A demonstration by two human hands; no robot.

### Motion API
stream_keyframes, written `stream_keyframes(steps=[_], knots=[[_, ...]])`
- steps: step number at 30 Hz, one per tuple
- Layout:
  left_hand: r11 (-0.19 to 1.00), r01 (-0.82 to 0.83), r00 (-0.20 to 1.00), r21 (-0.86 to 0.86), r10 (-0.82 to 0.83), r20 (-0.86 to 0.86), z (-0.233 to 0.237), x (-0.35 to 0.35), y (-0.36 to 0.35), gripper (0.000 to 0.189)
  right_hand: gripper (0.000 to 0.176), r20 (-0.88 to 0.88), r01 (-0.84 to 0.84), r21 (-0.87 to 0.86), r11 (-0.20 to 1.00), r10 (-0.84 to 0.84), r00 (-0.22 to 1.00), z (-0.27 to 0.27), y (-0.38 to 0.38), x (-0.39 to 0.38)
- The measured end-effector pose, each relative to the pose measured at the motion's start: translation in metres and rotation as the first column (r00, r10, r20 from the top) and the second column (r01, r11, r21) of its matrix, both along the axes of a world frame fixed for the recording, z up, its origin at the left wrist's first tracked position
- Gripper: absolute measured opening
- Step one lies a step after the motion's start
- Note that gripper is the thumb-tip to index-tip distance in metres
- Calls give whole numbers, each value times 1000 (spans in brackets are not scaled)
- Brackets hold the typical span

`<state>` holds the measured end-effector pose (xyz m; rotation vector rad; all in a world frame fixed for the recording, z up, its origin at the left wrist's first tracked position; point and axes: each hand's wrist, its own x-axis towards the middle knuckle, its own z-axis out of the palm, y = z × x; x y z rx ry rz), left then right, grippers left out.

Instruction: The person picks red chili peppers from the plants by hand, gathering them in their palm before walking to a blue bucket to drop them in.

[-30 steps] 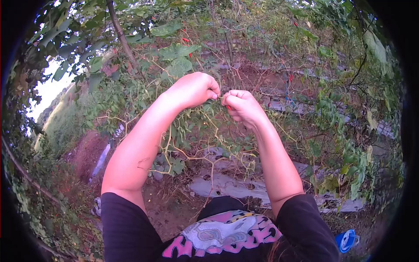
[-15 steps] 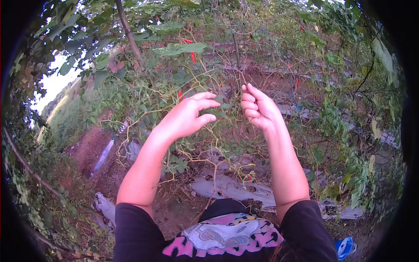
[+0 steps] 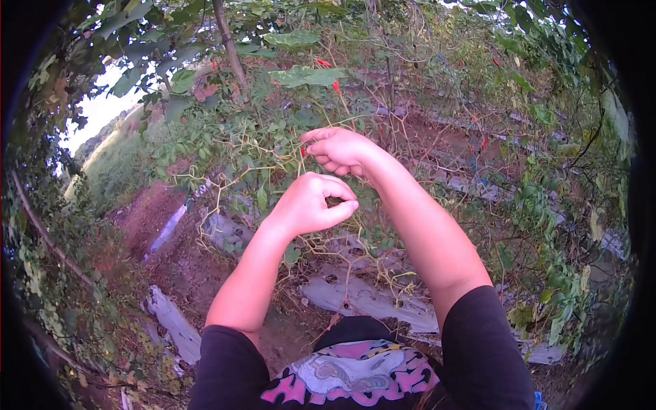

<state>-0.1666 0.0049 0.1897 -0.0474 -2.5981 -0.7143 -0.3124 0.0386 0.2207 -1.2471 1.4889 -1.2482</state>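
My right hand [image 3: 336, 149] reaches across to the left, its thumb and fingers closed at a small red chili pepper [image 3: 303, 151] among the plant's stems. Just below it, my left hand [image 3: 309, 203] is curled, with the thumb tip meeting the index finger; whatever lies inside that curl is hidden. Around both hands spread the thin, pale, mostly bare branches of the chili plant [image 3: 253, 171]. Another red chili [image 3: 335, 86] hangs above my hands, and one more chili [image 3: 323, 62] shows beside a broad green leaf [image 3: 309, 76].
A brown wooden pole [image 3: 230, 48] leans at the upper left. Grey plastic sheeting [image 3: 369, 301] covers soil below my hands. Leafy vines [image 3: 547, 273] crowd the right side, and a curved stem [image 3: 51, 239] crosses the left. A blue object [image 3: 539, 402] peeks in at the bottom right.
My right hand has swung left from the branches on the right to the red chili. The left hand has moved slightly right and down, its fingers curling from spread to closed.
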Motion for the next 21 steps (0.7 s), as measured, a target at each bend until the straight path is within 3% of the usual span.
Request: stream_keyframes(steps=[1,2,4,7,9,10,13,14,15,17,21], knots=[[1000,24,999,14,-24,-26,-3,-1,-2,11,37,63,-46,-15,999,47,997,-9,-13,-6],[999,48,997,26,-47,-54,-6,-1,-3,11,28,-36,25,-5,1000,-25,999,-9,-10,-1],[993,102,989,54,-96,-109,-9,-1,-7,11,21,-121,128,-189,974,-152,981,-20,-14,3],[981,28,969,192,21,-245,-5,0,-7,10,19,-90,234,-405,884,-293,952,-20,-10,0],[970,95,896,226,16,-444,-9,-9,-13,8,18,14,278,-503,819,-314,949,-13,0,-1],[985,-27,842,169,113,-528,-10,-11,-12,12,17,-117,194,-676,711,-363,925,-17,-2,-8],[919,-394,626,-24,249,-739,0,-16,-11,28,20,-178,223,-462,859,-337,925,-7,28,-6],[851,-513,603,-110,266,-752,8,-16,-8,26,22,-224,170,-515,840,-323,920,-9,32,-5],[761,-620,577,-189,279,-768,14,-16,-4,24,22,-170,204,-437,876,-303,938,-10,40,-4],[779,-590,656,-213,309,-689,12,-20,-8,19,21,-51,251,-265,931,-274,960,-10,57,1],[797,-555,704,-238,298,-645,8,-24,-4,10,21,-12,251,-305,919,-267,964,-22,74,5]])
